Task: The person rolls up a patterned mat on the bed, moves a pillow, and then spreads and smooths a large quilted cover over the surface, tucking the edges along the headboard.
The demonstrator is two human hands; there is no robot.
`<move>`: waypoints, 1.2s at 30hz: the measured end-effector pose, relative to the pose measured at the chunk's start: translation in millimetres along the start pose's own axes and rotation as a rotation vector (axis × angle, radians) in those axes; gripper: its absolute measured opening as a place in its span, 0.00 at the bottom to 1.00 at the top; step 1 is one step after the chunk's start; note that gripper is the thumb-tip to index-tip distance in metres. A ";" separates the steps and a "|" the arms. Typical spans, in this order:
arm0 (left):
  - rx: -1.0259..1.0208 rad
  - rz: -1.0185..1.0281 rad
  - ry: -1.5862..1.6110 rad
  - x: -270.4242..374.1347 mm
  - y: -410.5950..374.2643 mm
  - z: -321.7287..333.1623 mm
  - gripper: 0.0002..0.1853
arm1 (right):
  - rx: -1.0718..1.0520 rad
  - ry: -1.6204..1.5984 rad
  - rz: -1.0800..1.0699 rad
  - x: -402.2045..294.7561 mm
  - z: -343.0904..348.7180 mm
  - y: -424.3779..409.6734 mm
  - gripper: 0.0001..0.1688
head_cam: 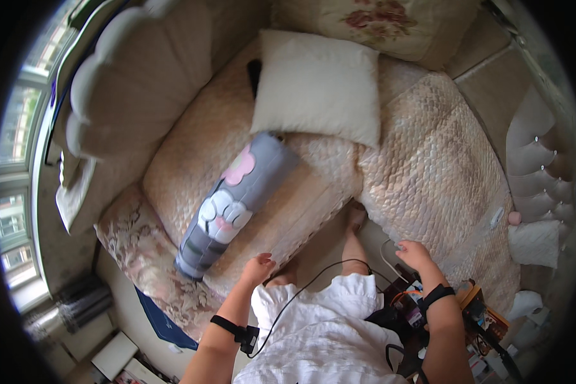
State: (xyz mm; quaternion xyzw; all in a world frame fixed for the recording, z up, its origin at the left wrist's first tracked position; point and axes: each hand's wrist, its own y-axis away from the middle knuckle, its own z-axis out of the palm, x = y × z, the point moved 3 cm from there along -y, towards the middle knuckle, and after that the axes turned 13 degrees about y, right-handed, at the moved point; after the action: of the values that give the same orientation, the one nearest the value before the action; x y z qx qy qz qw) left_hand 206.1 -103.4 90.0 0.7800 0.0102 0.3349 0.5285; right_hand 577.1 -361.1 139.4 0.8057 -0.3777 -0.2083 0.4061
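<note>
My left hand [259,269] is near the front edge of the sofa seat, its fingers slightly curled and nothing seen in it. A long grey bolster cushion [269,180] with a white cat face and a pink flower lies slanted on the quilted sofa cover [326,177], just beyond that hand. My right hand [413,254] is beside the cover's right-hand section, fingers partly curled; whether it touches the cover is unclear. Farther back, a cream square cushion [317,89] rests on the seat, with a dark object [254,74] partly hidden at its left side.
A floral cushion [379,21] leans at the back. Black cables run from my wristbands across my lap. At the right stand a cluttered box [485,312] and a white pillow [535,244]. A pale device [497,217] lies on the right cover. My feet are on the floor between seat sections.
</note>
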 end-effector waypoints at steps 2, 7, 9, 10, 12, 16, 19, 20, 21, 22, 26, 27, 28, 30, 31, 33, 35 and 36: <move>0.039 0.077 0.046 41.6 -19.2 14.0 0.21 | 0.013 -0.082 -0.050 1.1 -2.2 -26.5 0.23; 0.022 -0.095 0.464 174.0 -86.1 81.5 0.25 | -0.025 -0.158 -0.152 45.1 -18.3 -56.1 0.22; -0.017 -0.118 0.785 197.9 -137.3 97.7 0.34 | 0.040 -0.187 -0.175 71.3 -30.8 -65.7 0.22; 0.019 -0.153 0.932 214.0 -162.9 108.1 0.39 | 0.076 -0.227 -0.172 87.9 -33.9 -67.5 0.22; 0.089 -0.219 1.095 258.7 -198.7 135.9 0.49 | 0.097 -0.315 -0.102 125.8 -41.9 -66.3 0.22; 0.213 -0.257 1.154 319.0 -241.4 162.2 0.58 | 0.115 -0.419 0.079 177.1 -47.2 -58.6 0.21; 0.164 -0.231 1.233 326.6 -266.0 162.5 0.46 | 0.172 -0.398 0.072 190.7 -30.5 -51.0 0.20; 0.219 -0.129 1.303 336.5 -264.5 165.4 0.36 | 0.212 -0.368 0.022 187.7 -21.9 -50.3 0.19; 0.072 -0.198 1.469 349.3 -264.4 159.3 0.31 | 0.253 -0.336 -0.024 183.1 -15.5 -46.7 0.19; -0.059 -0.140 1.441 375.0 -246.2 161.9 0.29 | 0.166 -0.327 -0.031 177.6 -8.8 -44.6 0.19; -0.117 0.024 1.357 444.8 -150.4 147.8 0.24 | 0.076 -0.444 -0.165 136.7 -50.8 -39.4 0.17; -0.120 0.132 1.275 441.1 -135.6 139.4 0.25 | 0.067 -0.481 -0.208 125.6 -78.6 -40.7 0.19; -0.162 0.155 1.236 437.4 -112.5 143.1 0.25 | 0.067 -0.513 -0.244 116.2 -102.9 -42.5 0.21; -0.142 0.095 1.162 419.4 -70.3 165.3 0.27 | 0.178 -0.975 -0.214 99.9 -110.1 -48.6 0.28; -0.200 0.129 1.154 405.5 -56.8 171.6 0.28 | 0.103 -1.290 -0.291 89.2 -130.0 -48.5 0.34; -0.264 0.055 0.999 388.4 -35.1 190.0 0.32 | -0.035 -1.872 -0.207 72.4 -159.5 -38.4 0.37; -0.395 -0.006 0.876 393.4 -11.1 212.7 0.33 | -0.027 -2.203 -0.224 63.5 -170.9 -34.2 0.37; -0.467 -0.004 0.801 396.7 -7.2 221.7 0.32 | 0.030 -2.238 -0.012 61.8 -176.8 -28.4 0.36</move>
State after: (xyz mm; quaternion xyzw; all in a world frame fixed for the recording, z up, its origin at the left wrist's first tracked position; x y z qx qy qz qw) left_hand 634.4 -134.8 238.9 0.4492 0.1394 0.6021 0.6452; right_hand 741.9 -310.4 217.7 0.1708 -0.5289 -0.8131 -0.1732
